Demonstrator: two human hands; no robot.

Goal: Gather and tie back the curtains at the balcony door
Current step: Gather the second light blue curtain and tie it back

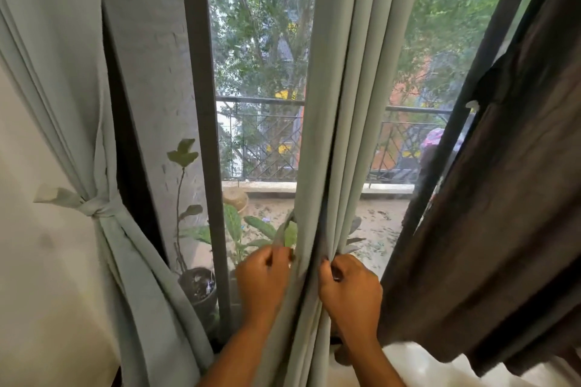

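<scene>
A pale green curtain [339, 104] hangs bunched in narrow folds down the middle of the balcony door. My left hand [262, 280] grips its left edge together with a loop of matching tie-back strip [283, 231] that sticks up behind the folds. My right hand [350, 289] is closed on the folds at the right side, at the same height. A second pale green curtain [72, 104] at the left is bound with a knotted tie-back [94, 207].
A dark brown cloth [503, 198] hangs at the right, close to my right arm. Behind the glass and the grey door frame [204, 104] stand potted plants [198, 286], the balcony floor and a metal railing [267, 135]. A white wall is at the left.
</scene>
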